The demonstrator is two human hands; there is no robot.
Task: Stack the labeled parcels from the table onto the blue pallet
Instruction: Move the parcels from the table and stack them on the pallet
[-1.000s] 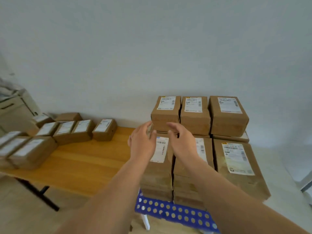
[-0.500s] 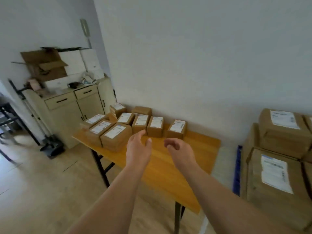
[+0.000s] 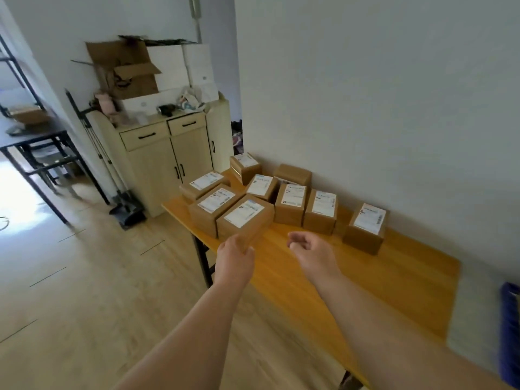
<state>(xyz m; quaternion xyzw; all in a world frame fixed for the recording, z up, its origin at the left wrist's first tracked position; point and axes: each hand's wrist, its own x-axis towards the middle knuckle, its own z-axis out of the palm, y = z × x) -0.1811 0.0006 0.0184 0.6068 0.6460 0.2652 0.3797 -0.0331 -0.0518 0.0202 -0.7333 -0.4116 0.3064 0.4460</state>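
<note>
Here the wooden table [image 3: 380, 277] carries the labeled parcels [image 3: 292, 204], brown cardboard boxes with white labels on top, grouped at its far left end against the white wall [image 3: 365, 94]. Three larger boxes sit in a row nearest the table's left edge; the nearest parcel [image 3: 244, 218] of these lies just beyond the left hand [image 3: 235, 263]. Smaller boxes stand behind them, one of them unlabeled on top, and a lone parcel [image 3: 365, 228] stands apart to the right. The left hand reaches forward with its fingers at that nearest box's front corner, touching or nearly so; whether it grips cannot be told. The right hand [image 3: 312, 253] hovers above bare tabletop, fingers loosely curled, holding nothing. A sliver of the blue pallet [image 3: 509, 333] shows at the right edge, well apart from the parcels. Beyond the table stands a pale cabinet [image 3: 168, 153], its top cluttered with an open cardboard carton [image 3: 126, 68] and white boxes [image 3: 180, 66]. A black-framed table [image 3: 36, 142] stands at far left.
</note>
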